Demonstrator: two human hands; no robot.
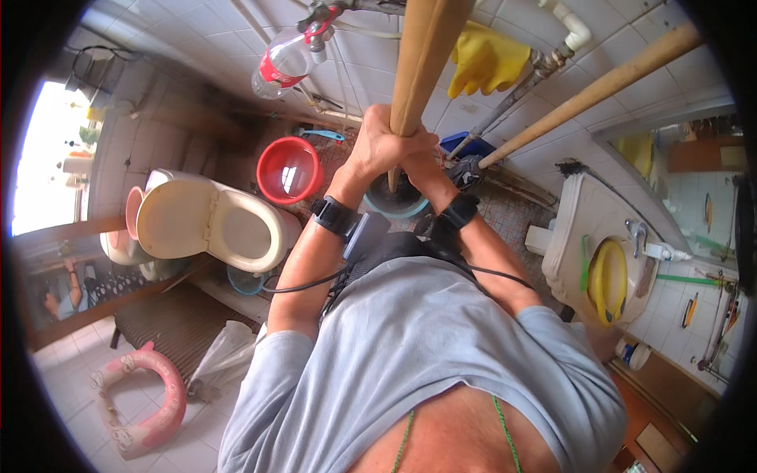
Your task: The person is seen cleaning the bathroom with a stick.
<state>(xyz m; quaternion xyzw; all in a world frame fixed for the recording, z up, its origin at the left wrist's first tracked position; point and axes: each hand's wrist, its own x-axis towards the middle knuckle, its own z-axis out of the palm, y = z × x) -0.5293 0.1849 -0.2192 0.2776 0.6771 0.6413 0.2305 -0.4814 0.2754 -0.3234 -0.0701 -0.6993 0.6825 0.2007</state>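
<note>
Both of my hands are wrapped around a thick wooden pole that rises close to the camera. My left hand and my right hand meet on it, one overlapping the other. Below them the pole's lower part reaches down over a light-blue basin on the floor, where something dark lies inside. What the pole's end touches cannot be made out. A black strap is on each wrist.
A red basin holding liquid stands beside the open toilet. Another wooden pole leans at the right, near a washbasin. Yellow rubber gloves and a plastic bottle hang by the tiled wall.
</note>
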